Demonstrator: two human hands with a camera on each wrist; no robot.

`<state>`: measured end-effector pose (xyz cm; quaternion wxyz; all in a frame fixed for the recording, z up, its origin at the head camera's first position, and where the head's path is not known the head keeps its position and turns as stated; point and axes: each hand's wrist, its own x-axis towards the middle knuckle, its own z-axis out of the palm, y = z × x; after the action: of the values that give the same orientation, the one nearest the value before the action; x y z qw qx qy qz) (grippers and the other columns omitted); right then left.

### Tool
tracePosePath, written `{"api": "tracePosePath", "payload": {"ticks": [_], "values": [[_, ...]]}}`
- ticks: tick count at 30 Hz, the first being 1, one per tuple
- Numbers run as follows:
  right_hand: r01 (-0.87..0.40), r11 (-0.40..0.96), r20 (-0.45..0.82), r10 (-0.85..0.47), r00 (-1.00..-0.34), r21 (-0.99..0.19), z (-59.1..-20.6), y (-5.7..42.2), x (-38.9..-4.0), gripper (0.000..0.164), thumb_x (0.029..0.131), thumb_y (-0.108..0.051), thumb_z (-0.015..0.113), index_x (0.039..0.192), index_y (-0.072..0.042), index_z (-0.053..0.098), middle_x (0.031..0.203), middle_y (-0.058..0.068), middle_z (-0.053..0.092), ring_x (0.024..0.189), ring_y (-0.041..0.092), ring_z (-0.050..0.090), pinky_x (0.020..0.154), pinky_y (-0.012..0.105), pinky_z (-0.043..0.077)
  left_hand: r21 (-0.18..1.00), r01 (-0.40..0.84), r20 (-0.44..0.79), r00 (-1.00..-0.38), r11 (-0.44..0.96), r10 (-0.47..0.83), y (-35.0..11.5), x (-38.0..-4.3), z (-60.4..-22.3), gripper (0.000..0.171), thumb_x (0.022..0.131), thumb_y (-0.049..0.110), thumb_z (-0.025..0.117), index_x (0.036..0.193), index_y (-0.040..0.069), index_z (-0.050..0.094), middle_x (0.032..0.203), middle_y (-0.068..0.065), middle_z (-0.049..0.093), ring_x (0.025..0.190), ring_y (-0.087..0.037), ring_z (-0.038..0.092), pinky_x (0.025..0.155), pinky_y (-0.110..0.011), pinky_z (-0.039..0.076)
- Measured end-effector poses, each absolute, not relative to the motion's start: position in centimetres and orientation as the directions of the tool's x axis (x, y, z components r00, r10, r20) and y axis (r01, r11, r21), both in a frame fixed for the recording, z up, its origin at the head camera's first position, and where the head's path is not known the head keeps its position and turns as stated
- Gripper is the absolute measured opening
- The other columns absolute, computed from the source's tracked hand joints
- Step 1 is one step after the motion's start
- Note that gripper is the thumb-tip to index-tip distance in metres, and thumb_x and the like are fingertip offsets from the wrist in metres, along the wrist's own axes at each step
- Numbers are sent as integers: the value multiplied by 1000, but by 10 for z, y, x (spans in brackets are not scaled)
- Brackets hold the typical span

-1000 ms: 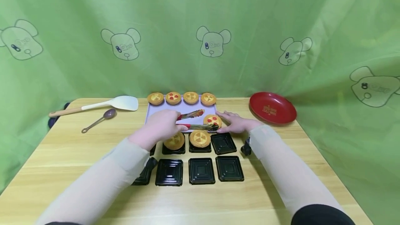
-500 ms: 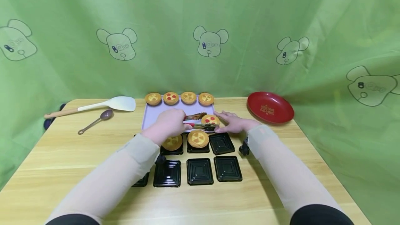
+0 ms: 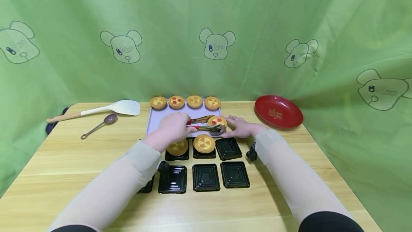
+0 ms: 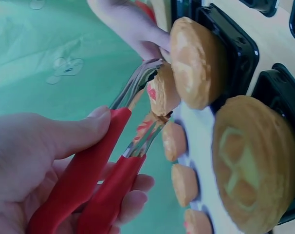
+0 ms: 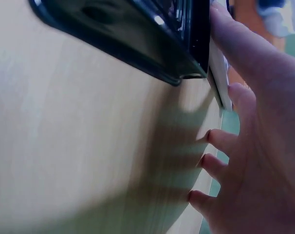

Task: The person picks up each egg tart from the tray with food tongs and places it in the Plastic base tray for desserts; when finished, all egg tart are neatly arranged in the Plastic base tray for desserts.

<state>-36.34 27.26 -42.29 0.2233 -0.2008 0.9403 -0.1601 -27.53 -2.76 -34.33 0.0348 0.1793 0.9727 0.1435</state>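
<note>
Left fingers: the left hand [image 3: 172, 128] grasps the red-handled tongs [image 4: 86, 165], thumb on one handle, fingertips curled round the other.
Tong tips: spread to either side of the red-topped tart [image 3: 216, 121]; how firmly they touch it cannot be told.
Red-topped tart: at the near right corner of the lilac tray [image 3: 159, 121], round, topping upward.
Tongs' long axis: left to right, tips to the right; the near arm crosses before the tart.
Right fingers: the right hand [image 3: 240, 128] is loosely spread along the tray's right edge, thumb against its near right corner, just beside the tart.
Tray's far edge: a row of four tarts [image 3: 194, 101], one also with red pieces.
Just near of the tray: two yellow tarts [image 3: 204, 143] on black square bases, with a bare black base [image 3: 229, 149] to their right.
Nearer row: more black bases [image 3: 206, 177]; the left sleeve [image 3: 128, 171] partly hides the leftmost.
Far left: white spatula [image 3: 123, 107] with a wooden handle; brown spoon [image 3: 110, 119] just near of it.
Far right: red plate [image 3: 278, 103], its gold lettering too small to read.
Backdrop: green curtain [image 3: 173, 53] printed with round-eared animal heads, their lettering too faint to read surely.
</note>
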Motion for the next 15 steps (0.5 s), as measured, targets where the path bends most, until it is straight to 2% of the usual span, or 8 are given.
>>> {"api": "tracePosePath", "payload": {"ticks": [3,6,11,15], "values": [[-310,864,-350,-454,-819,-396,-420,271,-362,99,87,-59,67,160,-20,12,161,24,3,144,48,4,111,65,9,300,354,-6,-928,886,373,-30,-269,-338,32,93,46,67,84,16,63,72,1,60,62,-18,53,56,-34,42],[-337,853,-334,-477,-813,-398,-418,270,-362,89,93,-42,66,160,-17,14,160,27,4,143,50,5,110,66,8,299,391,7,-913,871,408,-33,-261,-332,32,93,46,67,82,16,63,69,2,59,60,-17,52,55,-34,41],[-370,854,-343,-493,-799,-365,-417,270,-362,72,100,-20,52,160,-17,13,160,27,5,143,50,6,111,64,5,289,462,20,-879,839,477,-35,-243,-326,32,92,45,68,78,17,63,66,4,56,59,-17,50,56,-35,42],[-375,860,-352,-490,-797,-347,-416,270,-364,68,103,-27,49,160,-18,12,160,26,6,144,49,6,112,63,5,274,494,24,-861,825,508,-30,-231,-325,31,91,46,70,78,19,62,66,6,56,61,-16,51,57,-35,43]]}}
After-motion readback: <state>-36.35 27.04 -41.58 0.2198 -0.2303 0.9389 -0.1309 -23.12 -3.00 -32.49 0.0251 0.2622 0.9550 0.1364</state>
